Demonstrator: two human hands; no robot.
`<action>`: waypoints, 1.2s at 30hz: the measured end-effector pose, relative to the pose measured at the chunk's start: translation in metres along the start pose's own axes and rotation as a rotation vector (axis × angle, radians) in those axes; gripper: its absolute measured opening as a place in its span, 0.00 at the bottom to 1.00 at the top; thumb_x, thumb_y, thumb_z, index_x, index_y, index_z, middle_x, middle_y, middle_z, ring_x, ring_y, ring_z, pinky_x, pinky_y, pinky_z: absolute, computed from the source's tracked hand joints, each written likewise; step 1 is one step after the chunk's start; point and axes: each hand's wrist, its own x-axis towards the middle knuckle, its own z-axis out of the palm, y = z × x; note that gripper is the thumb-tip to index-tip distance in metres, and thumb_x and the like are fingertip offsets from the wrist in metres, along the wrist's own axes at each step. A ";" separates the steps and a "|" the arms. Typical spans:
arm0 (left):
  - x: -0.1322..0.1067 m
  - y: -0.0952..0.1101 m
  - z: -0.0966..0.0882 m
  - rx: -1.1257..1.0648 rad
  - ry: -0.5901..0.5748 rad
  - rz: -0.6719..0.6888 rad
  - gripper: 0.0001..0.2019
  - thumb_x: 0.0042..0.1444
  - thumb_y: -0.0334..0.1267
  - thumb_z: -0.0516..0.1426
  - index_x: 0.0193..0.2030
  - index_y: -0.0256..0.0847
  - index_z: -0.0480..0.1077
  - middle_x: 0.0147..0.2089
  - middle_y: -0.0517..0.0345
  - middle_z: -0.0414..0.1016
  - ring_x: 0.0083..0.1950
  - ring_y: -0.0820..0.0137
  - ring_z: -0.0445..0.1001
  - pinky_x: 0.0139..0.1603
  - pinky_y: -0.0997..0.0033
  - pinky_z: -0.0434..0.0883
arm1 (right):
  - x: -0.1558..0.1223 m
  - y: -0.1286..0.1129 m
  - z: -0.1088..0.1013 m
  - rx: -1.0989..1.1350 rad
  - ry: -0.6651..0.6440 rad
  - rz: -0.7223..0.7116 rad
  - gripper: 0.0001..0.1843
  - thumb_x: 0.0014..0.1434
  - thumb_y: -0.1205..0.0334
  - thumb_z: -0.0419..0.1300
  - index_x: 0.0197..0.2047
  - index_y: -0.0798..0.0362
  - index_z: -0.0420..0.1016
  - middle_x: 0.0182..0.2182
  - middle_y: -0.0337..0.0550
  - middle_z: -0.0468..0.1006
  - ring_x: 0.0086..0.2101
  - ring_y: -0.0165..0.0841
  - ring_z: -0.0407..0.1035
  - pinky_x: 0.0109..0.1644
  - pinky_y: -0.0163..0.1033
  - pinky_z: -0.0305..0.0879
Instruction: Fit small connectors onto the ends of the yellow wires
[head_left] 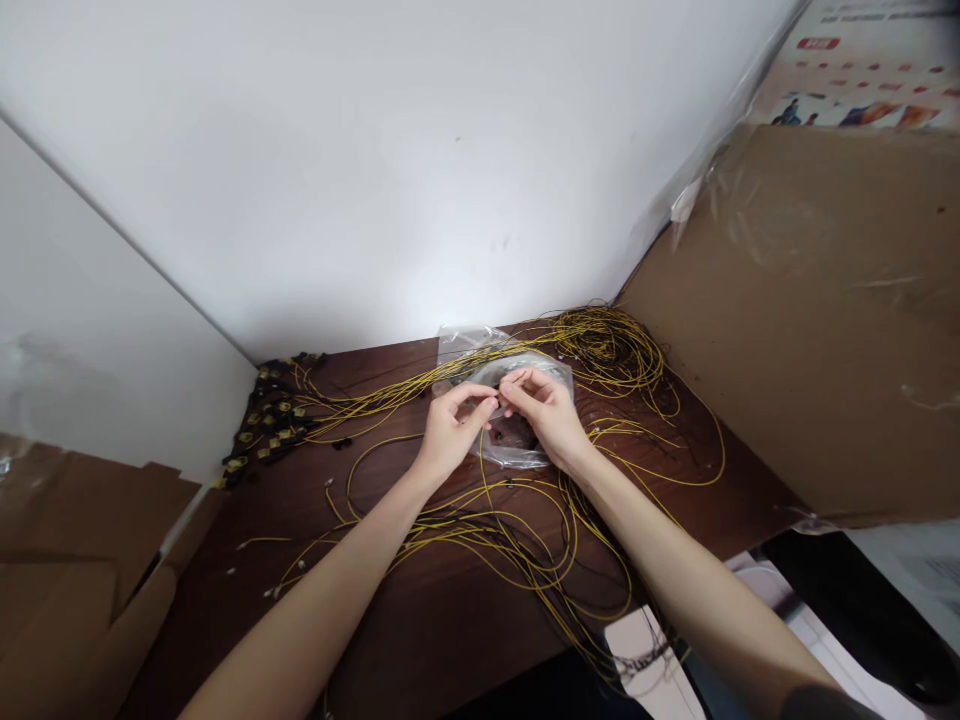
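Observation:
My left hand (pixel 450 428) and my right hand (pixel 549 412) meet fingertip to fingertip over a clear plastic bag (pixel 472 345). The left thumb and forefinger are pinched on a thin yellow wire (pixel 484 470), which hangs down below them. My right thumb and fingers are also pressed together, around a tiny dark piece too small to name. Small dark bits lie inside the bag, partly hidden by my hands. Under my forearms, loose yellow and black wires (pixel 517 570) spread over the dark wooden table (pixel 420 640).
A coil of yellow and black wires (pixel 611 350) lies at the back right. Black-and-yellow connectors (pixel 274 425) are heaped at the left. A white wall (pixel 375 180) rises behind, with cardboard (pixel 810 330) on the right. At the front right edge is a pale flat object (pixel 649 660).

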 end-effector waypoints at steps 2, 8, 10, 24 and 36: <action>0.001 -0.002 0.000 -0.015 0.023 -0.008 0.06 0.49 0.35 0.59 0.33 0.36 0.72 0.32 0.57 0.73 0.27 0.75 0.70 0.27 0.76 0.70 | 0.001 -0.002 -0.003 0.081 0.009 0.030 0.10 0.45 0.60 0.65 0.31 0.53 0.71 0.26 0.37 0.72 0.28 0.27 0.67 0.33 0.34 0.66; 0.001 -0.009 -0.002 -0.016 0.050 0.019 0.06 0.49 0.35 0.59 0.33 0.36 0.73 0.35 0.55 0.71 0.31 0.74 0.70 0.26 0.77 0.70 | 0.003 -0.012 -0.013 0.208 -0.074 0.124 0.08 0.51 0.58 0.58 0.28 0.55 0.71 0.34 0.45 0.77 0.31 0.32 0.72 0.35 0.39 0.69; 0.001 -0.010 -0.002 0.010 0.046 0.063 0.06 0.50 0.35 0.59 0.34 0.37 0.73 0.36 0.55 0.69 0.32 0.73 0.70 0.25 0.77 0.70 | 0.004 -0.012 -0.014 0.168 -0.066 0.178 0.13 0.53 0.54 0.57 0.27 0.56 0.71 0.28 0.44 0.76 0.27 0.30 0.71 0.30 0.37 0.68; -0.001 -0.013 -0.003 0.175 -0.011 0.234 0.06 0.53 0.35 0.58 0.37 0.39 0.74 0.36 0.53 0.71 0.38 0.68 0.71 0.38 0.70 0.69 | 0.000 -0.011 -0.016 -0.151 -0.277 0.290 0.18 0.50 0.49 0.62 0.24 0.57 0.69 0.16 0.35 0.70 0.13 0.20 0.59 0.13 0.25 0.52; -0.002 -0.009 -0.001 0.181 -0.051 0.177 0.06 0.55 0.37 0.55 0.34 0.37 0.70 0.32 0.55 0.72 0.33 0.71 0.71 0.35 0.72 0.68 | -0.002 -0.007 -0.010 -0.104 -0.285 0.238 0.18 0.53 0.50 0.59 0.22 0.57 0.71 0.11 0.32 0.64 0.13 0.20 0.53 0.15 0.27 0.46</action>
